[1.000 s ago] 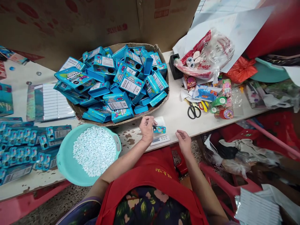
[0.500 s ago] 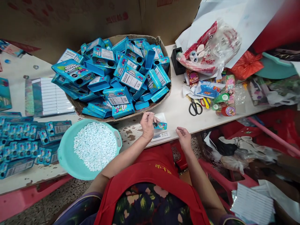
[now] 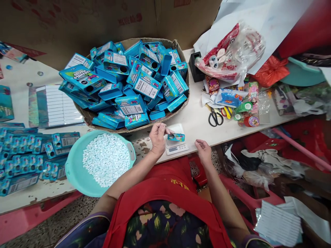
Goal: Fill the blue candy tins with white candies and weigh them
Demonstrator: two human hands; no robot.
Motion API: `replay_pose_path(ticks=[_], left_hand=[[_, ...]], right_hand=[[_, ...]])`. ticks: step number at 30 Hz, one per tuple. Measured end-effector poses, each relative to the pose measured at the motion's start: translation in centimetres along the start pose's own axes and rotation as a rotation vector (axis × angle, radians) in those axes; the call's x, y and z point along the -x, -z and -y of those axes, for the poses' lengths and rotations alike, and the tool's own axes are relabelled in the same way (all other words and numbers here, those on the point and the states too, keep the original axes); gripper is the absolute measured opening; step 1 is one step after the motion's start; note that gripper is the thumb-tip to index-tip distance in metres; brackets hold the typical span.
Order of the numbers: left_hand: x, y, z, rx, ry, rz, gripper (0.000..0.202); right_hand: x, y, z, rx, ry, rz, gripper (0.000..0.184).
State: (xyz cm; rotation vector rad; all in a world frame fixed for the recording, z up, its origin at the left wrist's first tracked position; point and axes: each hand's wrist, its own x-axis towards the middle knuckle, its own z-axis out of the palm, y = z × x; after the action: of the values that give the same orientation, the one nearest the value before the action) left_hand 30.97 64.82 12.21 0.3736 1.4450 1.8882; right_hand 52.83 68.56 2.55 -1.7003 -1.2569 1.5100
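Since the frame 0.5 s earlier my view shows the left hand [image 3: 157, 137] drawn a little to the left, so the small blue box [image 3: 176, 137] is now uncovered end to end; its position is unchanged. It lies flat, printed face up, on the platform of a small white scale [image 3: 177, 148] at the near edge of the table [image 3: 196, 124]. Its long axis runs left-right across the view, w/ the left end toward the left fingertips and the right end toward the right hand [image 3: 204, 151]. L. hand: fingers and thumb drawn into a pinch just beside the box's left end; I cannot tell if they touch it or hold anything small. R. hand: loosely curled, holding nothing, resting at the table edge, apart from the box. The table is white, w/ paint chipped along the front. It carries a basket [image 3: 155, 124] heaped w/ larger blue boxes [image 3: 129, 86], a teal basin [image 3: 71, 172] of white pellets [image 3: 106, 160], rows of small boxes [image 3: 28, 155] at far left, and scissors [image 3: 215, 119] at right. Cardboard cartons [image 3: 103, 20] stand behind. The box is bright blue, oblong, w/ a pink-and-white label; the text is too small to read.
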Motion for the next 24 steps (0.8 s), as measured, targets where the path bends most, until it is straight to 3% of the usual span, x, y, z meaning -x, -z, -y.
replay_pose_path(ticks=[8,12,17,20,22,24], left_hand=[[0.9,6.8,-1.4,-0.174,-0.035,-0.098,0.024],[1.6,9.0,-1.5,-0.258,0.005,-0.147,0.026],[1.7,9.2,-0.6,-0.279,0.125,-0.088,0.031],[1.5,8.4,0.2,-0.209,0.238,-0.056,0.036],[1.4,7.5,0.2,-0.083,0.344,-0.079,0.042],[1.2,6.6,-0.3,0.089,0.452,-0.105,0.046]], right_hand=[[0.2,-0.5,0.3,0.011,0.013,0.01,0.051],[0.6,-0.7,0.6,0.033,0.021,0.024,0.05],[0.4,-2.9,2.4,0.099,0.286,0.192,0.075],[0.5,-5.2,4.9,0.204,0.417,0.286,0.054],[1.2,-6.3,6.9,0.265,0.499,0.28,0.039],[2.5,-6.9,8.9,0.328,0.642,0.275,0.035]])
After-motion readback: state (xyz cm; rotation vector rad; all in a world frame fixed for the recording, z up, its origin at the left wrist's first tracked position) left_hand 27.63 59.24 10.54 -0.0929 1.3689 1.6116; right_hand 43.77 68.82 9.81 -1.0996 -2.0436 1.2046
